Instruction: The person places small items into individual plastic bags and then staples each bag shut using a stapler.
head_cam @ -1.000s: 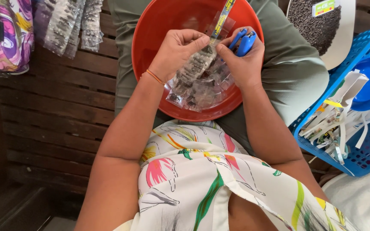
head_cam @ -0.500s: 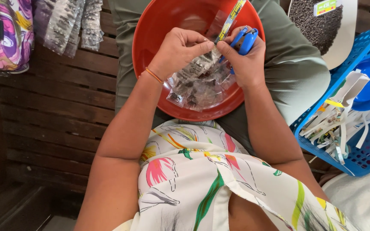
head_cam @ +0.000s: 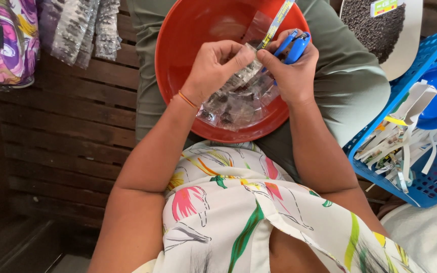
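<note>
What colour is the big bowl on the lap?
The bowl is orange-red, seen clearly in the head view.

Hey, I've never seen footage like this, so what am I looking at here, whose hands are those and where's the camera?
The camera sits on a person's head and looks straight down, so both arms are their own. An orange bowl rests on their lap. Above it, the left hand and right hand pinch a small clear plastic bag between the fingertips. The right hand also grips a blue-handled tool, possibly a stapler. More clear packets lie in the bowl. A blue basket of paper strips stands to the right, on a wooden slatted bench.
</note>
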